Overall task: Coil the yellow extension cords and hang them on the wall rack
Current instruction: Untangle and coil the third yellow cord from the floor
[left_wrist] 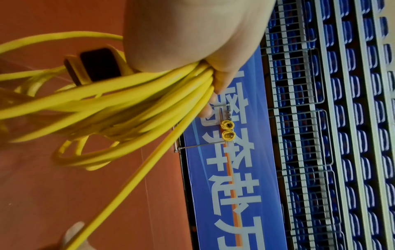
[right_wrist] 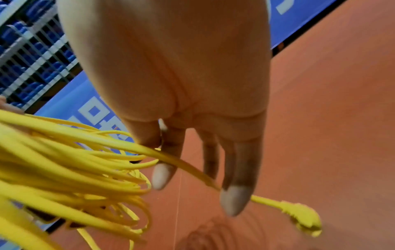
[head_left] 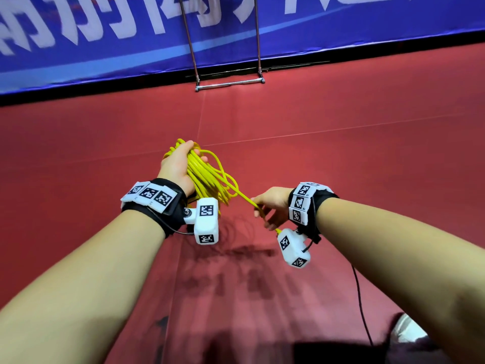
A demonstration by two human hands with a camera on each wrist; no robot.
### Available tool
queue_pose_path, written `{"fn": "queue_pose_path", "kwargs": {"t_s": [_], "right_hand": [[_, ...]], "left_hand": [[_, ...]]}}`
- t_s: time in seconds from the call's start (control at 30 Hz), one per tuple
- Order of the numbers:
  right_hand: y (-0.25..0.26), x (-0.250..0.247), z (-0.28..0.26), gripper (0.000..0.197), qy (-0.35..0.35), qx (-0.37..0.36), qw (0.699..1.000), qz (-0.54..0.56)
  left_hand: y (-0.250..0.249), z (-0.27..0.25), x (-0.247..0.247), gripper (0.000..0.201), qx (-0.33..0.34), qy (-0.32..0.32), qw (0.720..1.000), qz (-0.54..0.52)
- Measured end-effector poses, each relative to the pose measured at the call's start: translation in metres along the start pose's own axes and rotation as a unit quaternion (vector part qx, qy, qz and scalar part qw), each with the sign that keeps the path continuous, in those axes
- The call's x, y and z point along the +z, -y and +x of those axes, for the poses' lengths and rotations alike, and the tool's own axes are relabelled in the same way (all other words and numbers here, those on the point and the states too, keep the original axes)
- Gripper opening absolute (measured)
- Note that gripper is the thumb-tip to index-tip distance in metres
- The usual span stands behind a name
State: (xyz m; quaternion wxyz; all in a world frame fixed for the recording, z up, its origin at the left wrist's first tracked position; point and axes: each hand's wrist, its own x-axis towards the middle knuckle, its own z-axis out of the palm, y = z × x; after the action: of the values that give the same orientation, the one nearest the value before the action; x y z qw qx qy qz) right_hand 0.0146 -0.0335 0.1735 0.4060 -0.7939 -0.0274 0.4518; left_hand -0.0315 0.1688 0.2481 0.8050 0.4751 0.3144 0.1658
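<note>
My left hand (head_left: pixel 181 164) grips a bundle of yellow extension cord loops (head_left: pixel 210 179) at chest height over the red floor. In the left wrist view the loops (left_wrist: pixel 128 104) run under my left hand (left_wrist: pixel 192 42), and a black and yellow socket block (left_wrist: pixel 98 64) hangs beside them. One free strand (head_left: pixel 244 197) leads to my right hand (head_left: pixel 270 206), which pinches it near its end. The right wrist view shows this strand crossing the fingers (right_wrist: pixel 235 194) of my right hand (right_wrist: pixel 171 76), with the yellow plug (right_wrist: pixel 303 218) dangling beyond. The metal rack (head_left: pixel 229 84) stands ahead against the blue banner.
Two small yellow coils (left_wrist: pixel 228 130) hang on the rack in the left wrist view. A blue banner (head_left: pixel 105 48) lines the wall, with blue stadium seats (left_wrist: pixel 342 118) above it. A black wrist cable (head_left: pixel 362 306) and a shoe (head_left: pixel 404 329) are at lower right.
</note>
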Motion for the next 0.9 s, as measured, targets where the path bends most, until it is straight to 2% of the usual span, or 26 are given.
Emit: {"fn": "queue_pose_path", "kwargs": {"t_s": [0.07,0.1,0.2,0.33,0.43,0.53,0.7,0.8,0.9], "right_hand": [[-0.002,0.0,0.001,0.015,0.001,0.017,0.998,0.055],[-0.001,0.0,-0.001,0.009,0.006,0.018,0.997,0.081],[-0.004,-0.007,0.0,0.007,0.03,0.018,0.973,0.229],[-0.005,-0.019,0.006,0.017,0.019,0.045,0.949,0.31],[-0.004,-0.029,0.014,0.011,-0.036,0.031,0.937,0.347],[-0.007,-0.04,0.023,0.024,-0.102,0.025,0.93,0.352],[-0.016,-0.052,0.026,0.013,-0.151,0.033,0.924,0.349],[-0.016,-0.058,0.014,0.022,-0.13,-0.012,0.917,0.376],[-0.012,-0.067,0.013,0.025,-0.19,-0.091,0.887,0.41]], "left_hand": [[-0.001,-0.007,0.006,0.019,-0.003,0.016,1.0,0.015],[-0.002,-0.01,0.008,0.02,-0.007,0.025,0.999,0.019],[-0.008,-0.013,0.013,0.019,-0.029,0.063,0.998,0.01],[-0.011,-0.02,0.021,0.015,-0.036,0.109,0.993,0.034],[-0.014,-0.03,0.029,0.02,-0.049,0.147,0.986,0.069],[-0.017,-0.037,0.032,0.026,-0.08,0.174,0.977,0.094],[-0.014,-0.039,0.029,0.026,-0.116,0.178,0.972,0.095],[-0.012,-0.037,0.026,0.026,-0.11,0.169,0.972,0.124],[-0.01,-0.035,0.023,0.025,-0.096,0.158,0.968,0.168]]}}
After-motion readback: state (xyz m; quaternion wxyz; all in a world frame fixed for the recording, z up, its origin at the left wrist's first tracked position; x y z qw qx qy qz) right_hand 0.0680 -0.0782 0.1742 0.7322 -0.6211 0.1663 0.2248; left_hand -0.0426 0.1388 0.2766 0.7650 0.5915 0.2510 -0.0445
